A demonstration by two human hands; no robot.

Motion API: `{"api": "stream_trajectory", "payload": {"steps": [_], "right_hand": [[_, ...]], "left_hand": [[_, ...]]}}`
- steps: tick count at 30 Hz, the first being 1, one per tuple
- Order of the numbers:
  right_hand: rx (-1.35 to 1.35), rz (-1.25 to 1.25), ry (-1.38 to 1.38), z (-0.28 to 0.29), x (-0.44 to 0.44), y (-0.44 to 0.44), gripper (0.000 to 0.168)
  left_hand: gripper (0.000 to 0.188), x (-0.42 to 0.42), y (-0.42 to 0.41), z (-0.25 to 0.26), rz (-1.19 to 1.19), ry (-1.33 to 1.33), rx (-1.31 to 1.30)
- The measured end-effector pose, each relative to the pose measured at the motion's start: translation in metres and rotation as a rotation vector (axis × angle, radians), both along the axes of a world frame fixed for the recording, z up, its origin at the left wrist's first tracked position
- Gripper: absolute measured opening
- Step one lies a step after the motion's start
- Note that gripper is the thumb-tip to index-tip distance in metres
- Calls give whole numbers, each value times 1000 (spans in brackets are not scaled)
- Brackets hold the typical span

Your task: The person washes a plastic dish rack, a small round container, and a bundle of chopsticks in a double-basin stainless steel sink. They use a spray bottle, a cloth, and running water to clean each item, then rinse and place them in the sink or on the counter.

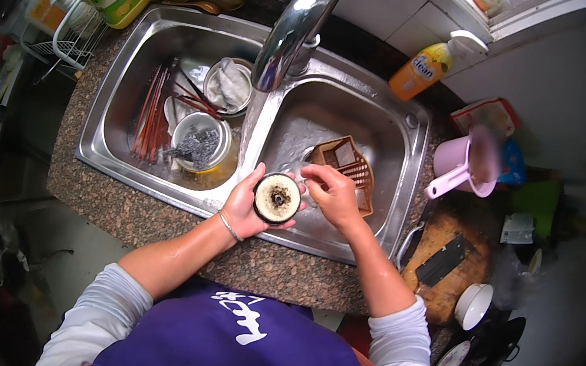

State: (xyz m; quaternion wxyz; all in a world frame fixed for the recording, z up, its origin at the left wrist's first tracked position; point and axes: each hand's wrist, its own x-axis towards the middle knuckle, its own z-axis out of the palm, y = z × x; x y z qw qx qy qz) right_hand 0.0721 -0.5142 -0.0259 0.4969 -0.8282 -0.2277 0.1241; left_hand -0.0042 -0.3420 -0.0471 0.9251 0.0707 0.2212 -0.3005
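Observation:
In my left hand lies a round, cream-coloured disc with a dark rim, which looks like a sink drain strainer. Dark grime clings around the small post at its centre. My fingers wrap its edge from below, over the front of the sink divider. My right hand hovers just right of the disc, fingers curled and thumb near the fingertips. Whether something small sits between them is unclear. Beyond that hand, a brown slotted chopstick caddy lies on its side in the right basin, partly covered by the hand.
Chopsticks, a bowl with a pale cloth and a bowl with a dark scrubber occupy the left basin. A chrome faucet arches over the divider. Right of the sink are a pink dipper and a cleaver on a board.

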Motion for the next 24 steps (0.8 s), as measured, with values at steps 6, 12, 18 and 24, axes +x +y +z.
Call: {"api": "stream_trajectory", "payload": {"steps": [6, 12, 18, 24], "right_hand": [[-304, 257, 252, -98, 15, 16, 43], [-861, 214, 84, -156, 15, 6, 19], [-167, -126, 6, -14, -9, -8, 19], [-21, -32, -361, 0, -62, 17, 23]], "left_hand": [[54, -15, 14, 1, 26, 80, 125], [55, -10, 11, -4, 28, 30, 97], [53, -5, 0, -18, 82, 113, 213], [51, 18, -28, -47, 94, -10, 98]]}}
